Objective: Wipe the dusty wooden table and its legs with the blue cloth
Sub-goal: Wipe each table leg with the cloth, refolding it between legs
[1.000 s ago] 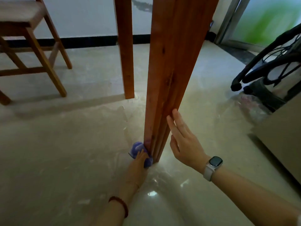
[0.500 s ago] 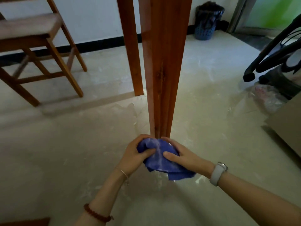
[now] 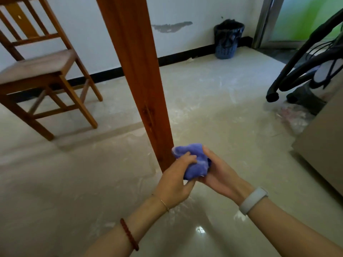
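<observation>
Novice: Where's the blue cloth point(image 3: 193, 160)?
Cleaner: Head view: bunched between both hands, just beside the foot of the table leg point(image 3: 137, 71), off the floor. Left grip point(image 3: 174, 180) pinches its near side; right grip point(image 3: 220, 175) cups it underneath.
Novice: Next?
Cleaner: I'd refold to a clean face, then wrap the leg and stroke downward.

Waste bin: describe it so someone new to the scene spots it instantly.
Follow the white back wall right, past the grey patch of missing paint, towards the metal door frame. The waste bin stands on the floor at the wall's foot, just left of that frame. It alone is a blue slatted basket lined with a black bag.
</observation>
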{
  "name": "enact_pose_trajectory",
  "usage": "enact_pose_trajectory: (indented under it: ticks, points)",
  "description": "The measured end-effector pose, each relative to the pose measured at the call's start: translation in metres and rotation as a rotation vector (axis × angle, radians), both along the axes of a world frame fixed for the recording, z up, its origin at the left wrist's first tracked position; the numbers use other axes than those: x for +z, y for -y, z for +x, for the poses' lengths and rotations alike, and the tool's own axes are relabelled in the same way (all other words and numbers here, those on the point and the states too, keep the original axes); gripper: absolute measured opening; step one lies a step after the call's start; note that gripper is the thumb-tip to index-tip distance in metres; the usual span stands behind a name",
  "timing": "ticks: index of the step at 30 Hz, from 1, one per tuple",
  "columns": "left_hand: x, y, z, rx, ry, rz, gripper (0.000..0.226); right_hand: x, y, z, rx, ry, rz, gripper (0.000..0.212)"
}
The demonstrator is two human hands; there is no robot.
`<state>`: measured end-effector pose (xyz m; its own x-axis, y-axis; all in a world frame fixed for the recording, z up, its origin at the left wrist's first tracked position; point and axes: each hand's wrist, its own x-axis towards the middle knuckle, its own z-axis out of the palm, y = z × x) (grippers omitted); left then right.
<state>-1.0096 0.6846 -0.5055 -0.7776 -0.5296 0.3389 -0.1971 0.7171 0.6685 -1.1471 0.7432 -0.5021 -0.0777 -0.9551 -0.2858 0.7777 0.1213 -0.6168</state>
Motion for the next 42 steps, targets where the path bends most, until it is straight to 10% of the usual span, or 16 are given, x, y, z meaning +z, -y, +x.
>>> enact_pose_trajectory:
  ticks: [4,8,13,20,27,36,42]
  points:
    - [0.021,-0.002,-0.014,-0.074,0.061,-0.191,0.044,0.012,0.006,-0.037,-0.314,-0.192,0.078,0.036]
    - [0.056,0.009,-0.010,0.415,-0.112,-0.232,0.033,0.053,0.031,-0.056,-0.434,-0.594,0.032,0.028]
    - [0.120,0.021,-0.017,0.959,-0.354,-0.014,0.049,0.147,0.071,-0.052,-0.530,-0.989,-0.412,0.040]
    - [0.146,0.029,-0.038,0.939,-0.419,0.225,0.048,0.178,0.107,-0.005,-0.656,-1.213,-0.873,0.047]
    - [0.142,0.032,-0.039,0.931,-0.459,0.217,0.045,0.017,0.071,-0.037,-0.070,-1.298,-0.431,0.050]
    - [0.125,0.035,-0.027,0.902,-0.408,0.171,0.041,0.146,0.106,-0.017,-0.519,-1.199,-0.854,0.041]
    - [0.069,0.032,-0.021,0.886,-0.309,0.231,0.036,-0.045,0.079,-0.024,0.025,-1.186,-0.162,0.050]
